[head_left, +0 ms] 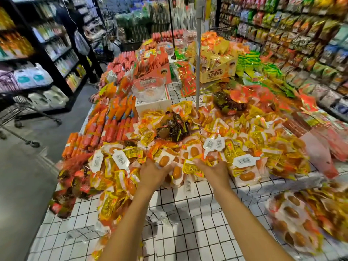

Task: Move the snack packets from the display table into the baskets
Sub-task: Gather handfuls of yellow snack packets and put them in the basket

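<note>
1. Left hand (152,172): back of hand up, fingers curled into the near edge of the pile, gripping a clump of snack packets (244,140). One clear-window packet with an orange-brown piece sits right at its fingertips.
2. Right hand (213,170): just right of the left hand, apart from it. Its fingers are curled down into yellow packets and hold a bunch; the fingertips are hidden under the wrappers.
3. Snack packets: a big loose heap, yellow, white and orange, across the middle of the counter (188,223). Some lie barcode side up.
4. Counter: covered in a white cloth with a black grid, bare on the near side between the forearms.
5. Second pile (301,213) of the same sort of packets at near right, blurred.
6. Dark net bundle (171,127) sits on the heap, just beyond the hands.
7. Orange sausage sticks (105,129) are stacked in rows at the left of the heap.
8. Clear bowl (148,89) stands on a white box, further back and left of centre.
9. Yellow carton (216,70) full of packets at far right of centre, with a grey pole (198,53) upright in front of it.
10. Shelves (301,34) of bagged goods run along the right wall.
11. Trolley (17,110) on the floor at left. A person (75,25) stands in the far left aisle.
</note>
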